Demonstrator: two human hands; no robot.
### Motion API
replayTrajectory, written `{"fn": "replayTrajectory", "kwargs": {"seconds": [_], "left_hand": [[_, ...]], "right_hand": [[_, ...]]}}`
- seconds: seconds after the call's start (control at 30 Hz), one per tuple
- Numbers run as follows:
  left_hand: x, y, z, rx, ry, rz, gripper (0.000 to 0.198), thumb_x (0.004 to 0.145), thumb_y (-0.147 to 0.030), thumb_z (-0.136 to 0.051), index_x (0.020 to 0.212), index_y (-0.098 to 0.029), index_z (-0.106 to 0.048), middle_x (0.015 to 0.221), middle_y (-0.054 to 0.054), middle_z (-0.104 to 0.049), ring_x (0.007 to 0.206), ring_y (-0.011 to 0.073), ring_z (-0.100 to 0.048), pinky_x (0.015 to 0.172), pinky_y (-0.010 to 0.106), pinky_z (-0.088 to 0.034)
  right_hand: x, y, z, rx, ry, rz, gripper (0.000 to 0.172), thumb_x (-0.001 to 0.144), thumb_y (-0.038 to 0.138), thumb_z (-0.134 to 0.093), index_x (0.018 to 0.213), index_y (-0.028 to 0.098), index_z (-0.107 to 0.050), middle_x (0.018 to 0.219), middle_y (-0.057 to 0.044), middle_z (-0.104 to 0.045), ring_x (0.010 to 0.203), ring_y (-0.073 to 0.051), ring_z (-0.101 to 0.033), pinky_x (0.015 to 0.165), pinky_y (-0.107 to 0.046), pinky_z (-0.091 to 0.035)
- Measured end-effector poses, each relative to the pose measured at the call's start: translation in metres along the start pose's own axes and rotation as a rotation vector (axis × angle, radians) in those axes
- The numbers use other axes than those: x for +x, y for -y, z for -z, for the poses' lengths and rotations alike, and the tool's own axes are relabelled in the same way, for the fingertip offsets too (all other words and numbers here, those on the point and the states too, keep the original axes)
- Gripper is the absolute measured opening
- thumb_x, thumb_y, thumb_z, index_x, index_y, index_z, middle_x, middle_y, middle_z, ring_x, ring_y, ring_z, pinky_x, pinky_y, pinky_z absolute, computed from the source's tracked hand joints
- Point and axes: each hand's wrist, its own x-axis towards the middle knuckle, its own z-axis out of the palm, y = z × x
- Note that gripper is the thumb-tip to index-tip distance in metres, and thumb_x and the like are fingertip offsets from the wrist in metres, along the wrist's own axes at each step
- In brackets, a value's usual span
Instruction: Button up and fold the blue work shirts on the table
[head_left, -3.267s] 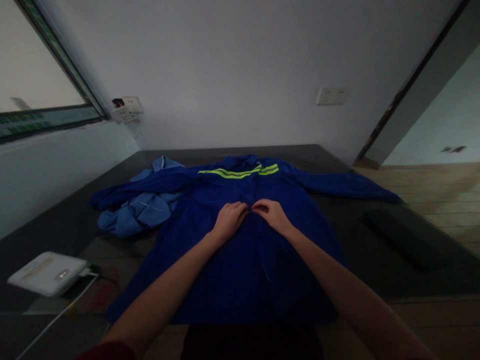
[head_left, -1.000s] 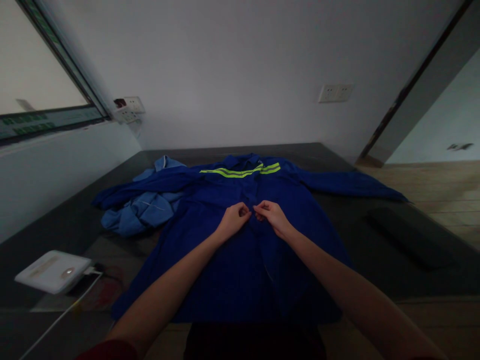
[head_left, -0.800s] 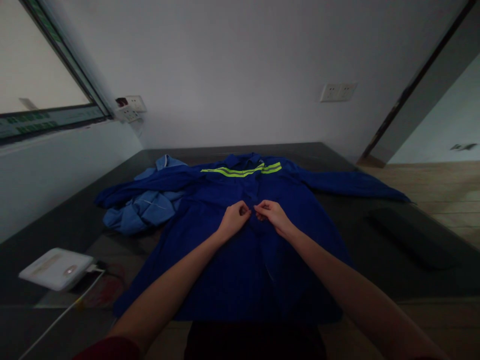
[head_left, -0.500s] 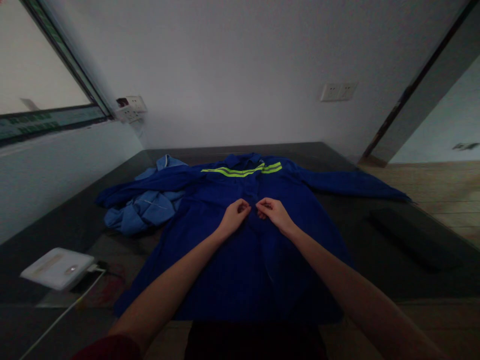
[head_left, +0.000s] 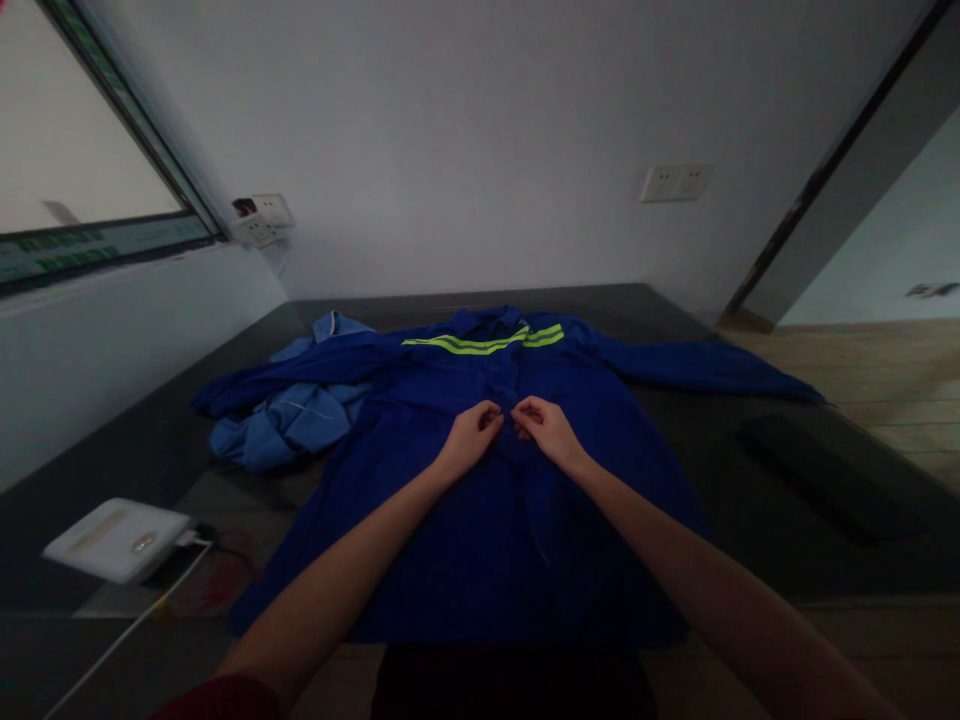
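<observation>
A dark blue long-sleeved work jacket point(head_left: 442, 520) with a yellow-green and grey reflective stripe across the chest lies front up, its collar away from me and its sleeves spread to both sides. At the middle of its front opening, my left hand point(head_left: 474, 432) pinches the jacket's front edge between thumb and fingers. Close beside it, my right hand point(head_left: 544, 424) pinches the other side of the opening in the same way. A small gap separates the fingertips. The dim light hides any button or fastener there.
Crumpled lighter blue cloth point(head_left: 281, 425) lies partly under the left sleeve. A white box-shaped device point(head_left: 120, 538) with a plugged-in cable sits at the left on the dark table point(head_left: 637, 305). A long black object point(head_left: 817, 475) lies at the right. Sockets point(head_left: 675, 184) are on the wall behind.
Both hands stay at the same spot on the jacket front, with hardly any finger movement. The jacket lies as before.
</observation>
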Motion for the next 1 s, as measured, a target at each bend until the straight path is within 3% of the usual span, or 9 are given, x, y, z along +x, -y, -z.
{"fn": "replayTrajectory", "kwargs": {"seconds": [0.4, 0.63, 0.83, 1.0], "left_hand": [[-0.004, -0.01, 0.002, 0.117, 0.062, 0.007, 0.021, 0.085, -0.028, -0.047, 0.074, -0.016, -0.061, 0.061, -0.002, -0.056, 0.058, 0.0119, -0.051, 0.055, 0.022, -0.035], [-0.001, 0.004, 0.002, 0.323, 0.044, -0.009, 0.032, 0.091, -0.036, -0.042, 0.068, -0.017, -0.055, 0.061, -0.002, -0.053, 0.058, 0.012, -0.048, 0.055, 0.022, -0.032], [-0.007, 0.011, 0.007, 0.662, 0.013, -0.07, 0.035, 0.096, -0.037, -0.032, 0.091, -0.018, -0.062, 0.097, 0.008, -0.063, 0.091, 0.0198, -0.057, 0.083, 0.031, -0.042], [-0.02, 0.024, 0.012, 0.774, 0.053, -0.044, 0.04, 0.095, -0.031, -0.034, 0.133, -0.029, -0.044, 0.14, 0.006, -0.045, 0.131, 0.025, -0.036, 0.107, 0.05, -0.026]], "right_hand": [[-0.001, 0.001, -0.002, -0.017, 0.012, 0.014, 0.023, 0.073, 0.041, -0.065, 0.076, 0.019, -0.058, 0.061, 0.002, -0.059, 0.052, -0.012, -0.056, 0.052, -0.024, -0.047], [-0.003, 0.006, 0.003, -0.166, 0.116, 0.075, 0.019, 0.081, 0.033, -0.055, 0.087, 0.017, -0.063, 0.075, -0.003, -0.064, 0.066, -0.015, -0.061, 0.063, -0.028, -0.049], [-0.007, -0.006, 0.014, -0.704, 0.039, 0.196, 0.023, 0.084, 0.022, -0.053, 0.103, 0.017, -0.065, 0.107, -0.01, -0.064, 0.101, -0.022, -0.057, 0.09, -0.036, -0.044], [-0.018, -0.02, 0.023, -1.103, 0.098, 0.122, 0.047, 0.091, 0.042, -0.045, 0.132, 0.02, -0.05, 0.142, -0.014, -0.043, 0.132, -0.031, -0.035, 0.107, -0.056, -0.023]]}}
